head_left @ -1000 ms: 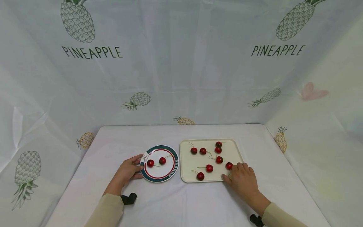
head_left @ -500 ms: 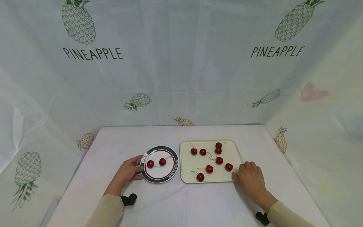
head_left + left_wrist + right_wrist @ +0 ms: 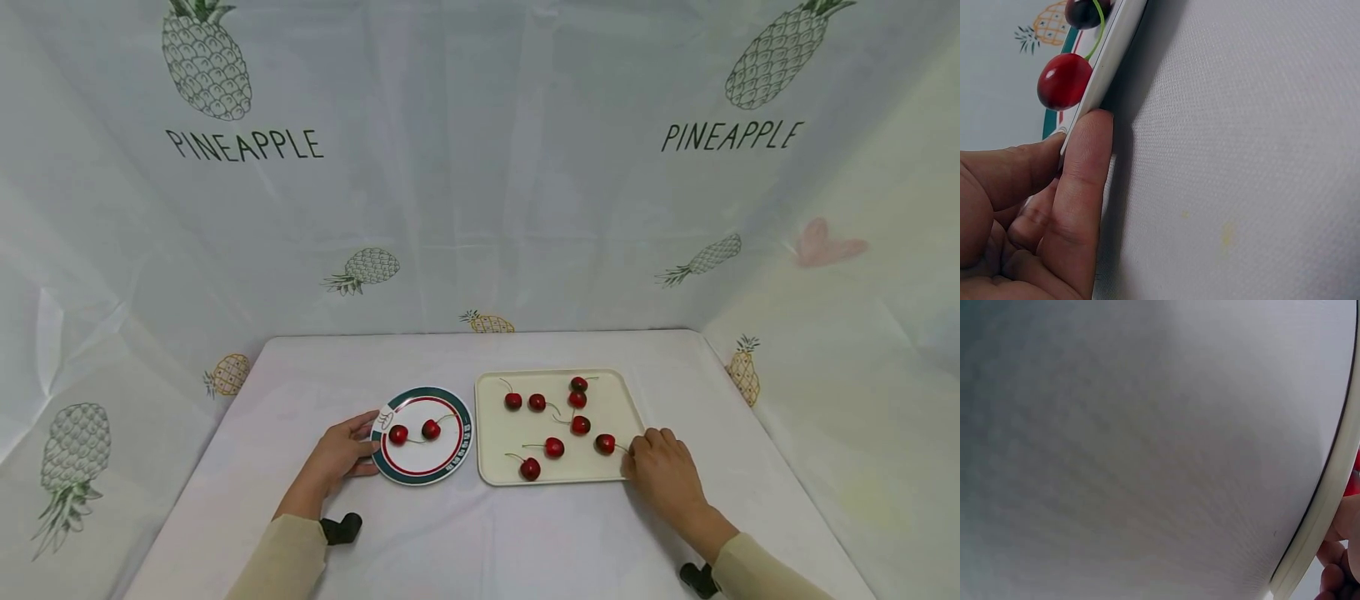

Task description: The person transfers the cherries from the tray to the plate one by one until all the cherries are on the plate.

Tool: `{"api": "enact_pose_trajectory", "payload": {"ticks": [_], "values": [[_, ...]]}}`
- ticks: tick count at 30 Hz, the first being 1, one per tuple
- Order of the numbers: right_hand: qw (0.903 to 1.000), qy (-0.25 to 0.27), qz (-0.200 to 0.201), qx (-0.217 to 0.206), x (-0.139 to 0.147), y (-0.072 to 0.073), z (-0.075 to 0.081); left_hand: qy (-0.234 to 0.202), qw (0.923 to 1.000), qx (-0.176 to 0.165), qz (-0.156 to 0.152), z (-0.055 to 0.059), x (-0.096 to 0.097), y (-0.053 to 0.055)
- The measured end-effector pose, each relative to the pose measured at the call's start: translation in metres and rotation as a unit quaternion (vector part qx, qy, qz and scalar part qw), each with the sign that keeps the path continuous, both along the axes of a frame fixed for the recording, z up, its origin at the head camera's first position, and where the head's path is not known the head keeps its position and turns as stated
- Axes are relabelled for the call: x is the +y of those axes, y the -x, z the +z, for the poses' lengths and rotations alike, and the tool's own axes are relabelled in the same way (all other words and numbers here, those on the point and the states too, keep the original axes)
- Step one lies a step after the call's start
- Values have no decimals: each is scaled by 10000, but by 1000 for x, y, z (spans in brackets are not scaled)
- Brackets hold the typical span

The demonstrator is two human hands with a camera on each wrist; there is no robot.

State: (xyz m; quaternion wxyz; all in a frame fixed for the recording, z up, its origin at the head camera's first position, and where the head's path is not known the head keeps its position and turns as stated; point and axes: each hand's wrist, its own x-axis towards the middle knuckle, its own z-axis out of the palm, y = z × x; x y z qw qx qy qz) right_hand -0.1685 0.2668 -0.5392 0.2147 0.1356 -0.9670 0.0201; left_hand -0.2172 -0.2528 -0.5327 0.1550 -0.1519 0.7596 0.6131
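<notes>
My left hand (image 3: 335, 454) pinches the left rim of a round white plate (image 3: 385, 468) with a green band. Its thumb lies over the rim and a finger under it in the left wrist view. Two red cherries (image 3: 1065, 81) with stems rest on that plate. My right hand (image 3: 663, 472) is at the right edge of a cream rectangular tray (image 3: 491, 473). Its curled fingers pinch the stem end of the nearest cherry (image 3: 604, 443), which lies on the tray; the fingertips are partly hidden. In the right wrist view only some fingers (image 3: 1349, 519) show, beside the tray's rim.
Several other cherries (image 3: 553, 447) with stems lie spread over the tray. Plate and tray stand side by side on a white-covered table (image 3: 480, 533). A pale cloth (image 3: 480, 167) with pineapple prints hangs behind and at both sides.
My right hand has moved a little to the right, uncovering the nearest cherry. That cherry's stem has swung round towards the fingers. My left hand has stayed at the plate.
</notes>
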Motion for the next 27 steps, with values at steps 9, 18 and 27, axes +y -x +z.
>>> {"api": "enact_pose_trajectory", "payload": {"ticks": [9,18,27], "values": [[9978,49,423,517,2,3,1,52,10000,-29,35,2,0,-1],[9854,-139,1152,1248,-9,21,22,87,9999,-59,81,3,1,-2],[9729,-486,1553,1643,-39,38,44,132,9999,-7,27,2,1,-1]]}}
